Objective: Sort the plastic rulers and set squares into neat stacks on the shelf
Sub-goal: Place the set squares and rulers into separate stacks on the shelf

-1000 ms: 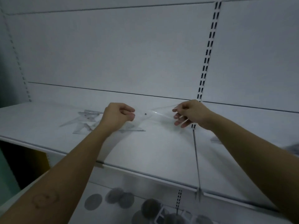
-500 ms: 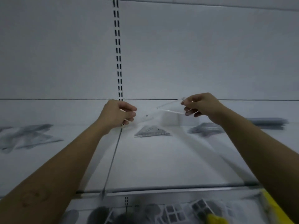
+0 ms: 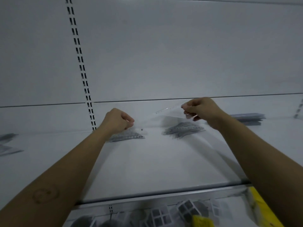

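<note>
Head view, bottom edge: blurred goods [image 3: 185,210], cut off.
Shelf [image 3: 147,169]: left pile [image 3: 8,145] cut off by the frame.
Left hand [image 3: 118,120]: pinches the set square [image 3: 165,117] at its low end; hides part of one stack [image 3: 129,136].
Right hand [image 3: 201,110]: pinches its high end.
Set square: held above the shelf, long axis rising left to right; clear, faint, small hole near the left.
Behind: second stack [image 3: 183,129]; ruler stack [image 3: 249,118] far right.

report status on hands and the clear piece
Left hand, right hand each pinch clear plastic piece, held above shelf. Set square stack by left hand. Path clear.
</note>
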### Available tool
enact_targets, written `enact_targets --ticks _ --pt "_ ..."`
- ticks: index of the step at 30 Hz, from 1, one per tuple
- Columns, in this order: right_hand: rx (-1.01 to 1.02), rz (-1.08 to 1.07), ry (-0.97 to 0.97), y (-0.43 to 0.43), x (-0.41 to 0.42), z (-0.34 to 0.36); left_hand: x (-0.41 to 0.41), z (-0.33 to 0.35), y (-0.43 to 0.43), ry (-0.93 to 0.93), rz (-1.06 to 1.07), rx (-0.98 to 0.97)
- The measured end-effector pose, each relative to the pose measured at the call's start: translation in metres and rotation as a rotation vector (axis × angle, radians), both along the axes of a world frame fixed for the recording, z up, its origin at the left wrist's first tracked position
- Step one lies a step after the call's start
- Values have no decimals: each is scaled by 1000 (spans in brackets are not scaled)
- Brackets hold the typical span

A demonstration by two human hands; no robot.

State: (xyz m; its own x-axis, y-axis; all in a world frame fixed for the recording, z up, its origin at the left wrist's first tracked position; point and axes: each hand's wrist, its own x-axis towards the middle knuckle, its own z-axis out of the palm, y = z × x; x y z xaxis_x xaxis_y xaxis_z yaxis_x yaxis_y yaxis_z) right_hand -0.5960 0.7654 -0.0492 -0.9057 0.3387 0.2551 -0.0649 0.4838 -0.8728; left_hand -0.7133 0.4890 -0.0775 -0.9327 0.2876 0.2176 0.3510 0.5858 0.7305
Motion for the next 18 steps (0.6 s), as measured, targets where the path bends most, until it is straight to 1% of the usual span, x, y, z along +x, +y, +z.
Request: enact_targets --ticks 5,9,12,15,18 --pt "36 49 -56 0 -9 -9 -4 -21 -4 110 123 -257" --pt "96 37 -77 12 -12 -2 2 -21 0 295 179 -396" --pt "155 3 -124 28 -13 1 10 -10 13 363 93 -442" --pt "236 -38 -194 41 -15 -5 20 -2 36 372 -28 -456" --pt "314 -93 -216 47 -22 -17 30 0 63 385 -101 -478"
